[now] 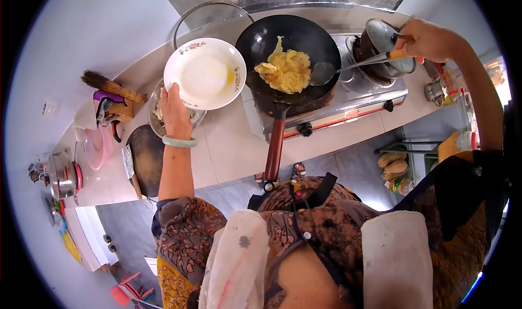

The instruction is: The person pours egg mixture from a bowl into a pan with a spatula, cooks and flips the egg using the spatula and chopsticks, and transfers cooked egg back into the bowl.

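Note:
My left hand (176, 112) grips the rim of a white plate (204, 74) with a flower pattern, held tilted beside the wok. A little yellow liquid clings to its right side. My right hand (427, 40) is closed round the wooden handle of a spatula (353, 65). The spatula's metal blade touches the right edge of the cooked egg (288, 72). That egg lies yellow and lightly browned in the black wok (261, 37), which sits on the left burner with its wooden handle toward me.
A lidded pot (378, 42) stands on the gas stove's (353, 102) right burner. Behind the plate are a metal bowl (157, 118) and a glass lid (212, 15). A round chopping board (147, 162), a cleaver (130, 167) and a knife block (119, 110) are at left.

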A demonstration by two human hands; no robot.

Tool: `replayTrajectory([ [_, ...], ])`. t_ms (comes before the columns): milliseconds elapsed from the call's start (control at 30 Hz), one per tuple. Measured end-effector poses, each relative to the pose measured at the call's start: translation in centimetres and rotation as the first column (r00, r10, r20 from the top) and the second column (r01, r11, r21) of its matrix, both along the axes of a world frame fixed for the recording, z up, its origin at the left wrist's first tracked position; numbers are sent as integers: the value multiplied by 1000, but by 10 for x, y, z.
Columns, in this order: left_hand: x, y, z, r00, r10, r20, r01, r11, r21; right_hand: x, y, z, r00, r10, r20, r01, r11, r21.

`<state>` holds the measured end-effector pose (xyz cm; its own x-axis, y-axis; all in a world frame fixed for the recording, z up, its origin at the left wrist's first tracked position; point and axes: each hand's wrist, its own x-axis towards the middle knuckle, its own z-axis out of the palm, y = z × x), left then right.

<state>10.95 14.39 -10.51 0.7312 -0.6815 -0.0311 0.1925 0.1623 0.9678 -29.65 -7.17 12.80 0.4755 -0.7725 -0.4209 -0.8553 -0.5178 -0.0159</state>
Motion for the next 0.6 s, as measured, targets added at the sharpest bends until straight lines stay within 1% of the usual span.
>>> replayTrajectory([
  [67, 0, -1, 2, 1000, 12, 13, -12, 1000, 18, 4, 1, -13, 1000, -30, 5, 30, 998, 46],
  [133, 4, -1, -2, 1000, -2, 22, 2, 1000, 9, 2, 0, -42, 997, -16, 71, 7, 992, 126],
  [167, 6, 0, -4, 1000, -10, 27, 10, 1000, 6, -3, 2, -62, 995, -12, 103, -5, 986, 166],
  [233, 0, 1, 2, 1000, -2, 27, 1, 1000, 16, -24, 18, -119, 949, -96, 300, 32, 977, 210],
  [267, -1, 3, 4, 1000, 7, 29, -8, 1000, 23, -42, 22, -152, 941, -45, 334, -17, 983, 181],
  [300, 0, 3, 4, 1000, 0, 28, -1, 1000, 12, -56, 29, -174, 930, 5, 368, -65, 986, 152],
  [333, 1, 4, 3, 1000, -7, 26, 7, 1000, 6, -52, 44, -169, 900, -165, 404, 48, 958, 284],
  [367, 2, 4, 3, 1000, -17, 25, 17, 1000, 2, -45, 61, -160, 846, -335, 414, 150, 896, 417],
  [400, 3, 5, 4, 1000, 1, 12, -1, 1000, 13, -39, 72, -156, 769, -501, 398, 241, 803, 545],
  [467, 0, 0, 10, 1000, 25, -17, -24, 999, 25, -39, 73, -183, 660, -579, 478, 203, 751, 629],
  [500, 1, -2, 11, 1000, 11, -5, -11, 1000, 16, -37, 73, -191, 599, -614, 514, 177, 728, 663],
  [533, 0, 0, 11, 1000, -1, 6, 1, 1000, 12, -29, 78, -190, 553, -679, 482, 216, 676, 704],
  [600, 1, 0, 12, 1000, 1, 19, -1, 1000, 13, -32, 74, -216, 422, -782, 459, 161, 562, 811],
])
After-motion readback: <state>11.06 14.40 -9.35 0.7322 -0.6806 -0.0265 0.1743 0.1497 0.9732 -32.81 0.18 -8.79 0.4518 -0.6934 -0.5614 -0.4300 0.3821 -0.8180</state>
